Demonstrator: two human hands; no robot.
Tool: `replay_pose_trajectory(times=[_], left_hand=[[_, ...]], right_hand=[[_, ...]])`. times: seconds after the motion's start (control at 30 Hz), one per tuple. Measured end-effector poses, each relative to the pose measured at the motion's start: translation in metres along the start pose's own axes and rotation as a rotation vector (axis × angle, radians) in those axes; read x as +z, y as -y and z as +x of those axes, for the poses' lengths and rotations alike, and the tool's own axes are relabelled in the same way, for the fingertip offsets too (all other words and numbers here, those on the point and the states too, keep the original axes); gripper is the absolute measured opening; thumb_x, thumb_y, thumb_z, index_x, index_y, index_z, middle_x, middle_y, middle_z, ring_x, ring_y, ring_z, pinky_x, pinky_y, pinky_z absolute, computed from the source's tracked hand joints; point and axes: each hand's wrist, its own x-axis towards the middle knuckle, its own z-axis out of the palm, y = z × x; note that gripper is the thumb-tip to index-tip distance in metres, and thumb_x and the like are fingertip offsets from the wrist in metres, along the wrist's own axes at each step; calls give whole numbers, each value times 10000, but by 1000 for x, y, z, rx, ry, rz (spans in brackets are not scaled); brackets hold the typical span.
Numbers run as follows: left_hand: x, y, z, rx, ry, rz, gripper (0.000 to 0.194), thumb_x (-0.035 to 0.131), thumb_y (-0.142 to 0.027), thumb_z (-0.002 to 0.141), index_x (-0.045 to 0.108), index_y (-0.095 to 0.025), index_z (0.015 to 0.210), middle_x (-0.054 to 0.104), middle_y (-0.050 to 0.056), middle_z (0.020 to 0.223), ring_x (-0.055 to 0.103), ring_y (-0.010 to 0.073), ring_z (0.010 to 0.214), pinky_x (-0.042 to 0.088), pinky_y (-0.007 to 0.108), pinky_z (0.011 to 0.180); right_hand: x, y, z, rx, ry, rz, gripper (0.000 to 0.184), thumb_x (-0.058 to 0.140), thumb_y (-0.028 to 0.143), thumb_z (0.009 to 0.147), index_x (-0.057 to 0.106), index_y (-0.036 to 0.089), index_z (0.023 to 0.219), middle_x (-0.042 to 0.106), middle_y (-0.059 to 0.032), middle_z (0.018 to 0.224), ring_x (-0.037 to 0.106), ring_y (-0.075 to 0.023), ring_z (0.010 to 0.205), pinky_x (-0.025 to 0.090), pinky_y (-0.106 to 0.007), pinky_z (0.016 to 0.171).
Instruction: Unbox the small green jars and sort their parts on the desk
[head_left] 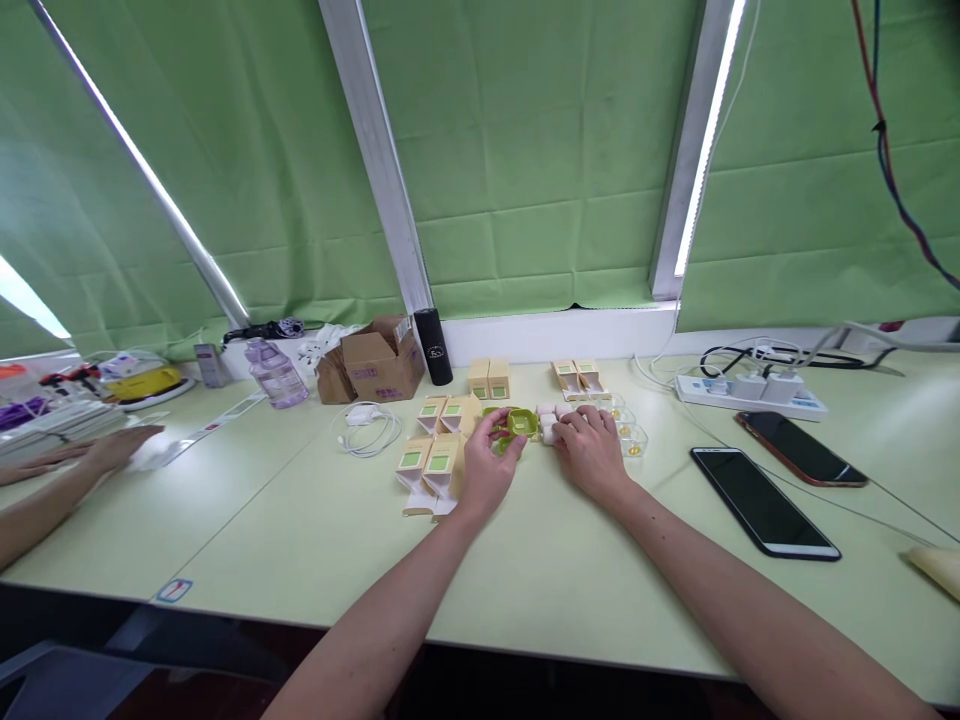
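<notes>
My left hand (491, 462) grips a small green square container (523, 423) between thumb and fingers, its open side facing up. Another green piece shows partly behind my fingers. Just to the right, my right hand (592, 450) has its fingers curled down over a group of small white rounded pieces (547, 428); whether one is pinched is hidden. Clear cups with yellow centres (634, 449) sit beyond that hand's right side. Left of my left hand stand open cardboard boxes (442, 455) with green labels, their flaps toward me.
Closed small boxes (489, 379) and open ones (579, 379) stand farther back. A brown carton (382, 365), black bottle (433, 347) and white cable (367, 430) lie left. Two phones (765, 500) and a power strip (750, 393) are right. Another person's hands (120, 447) rest far left.
</notes>
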Motion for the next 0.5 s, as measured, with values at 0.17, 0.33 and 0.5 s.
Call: replay_pose_trajectory(times=[0.17, 0.33, 0.5], left_hand=[[0, 1, 0, 0, 25, -57, 439, 790, -284, 832, 641, -188, 1233, 686, 119, 1226, 665, 218, 1076, 551, 365, 968], [2, -2, 0, 14, 44, -140, 447, 813, -266, 796, 640, -179, 1199, 687, 119, 1198, 665, 221, 1078, 543, 362, 975], [3, -7, -1, 28, 77, -214, 461, 844, -294, 773, 637, -178, 1169, 683, 124, 1180, 663, 239, 1086, 548, 364, 955]], right_hand=[[-5, 1, -1, 34, -30, 55, 299, 617, 158, 890, 696, 206, 1174, 729, -111, 1188, 507, -332, 1207, 290, -457, 1024], [-18, 4, -1, 54, -119, 208, 343, 564, 181, 925, 609, 210, 1264, 709, -106, 1242, 499, -319, 1272, 309, -444, 1041], [-24, 14, -4, -13, -213, 404, 374, 561, 200, 926, 540, 225, 1299, 683, -117, 1257, 513, -321, 1313, 357, -479, 1082]])
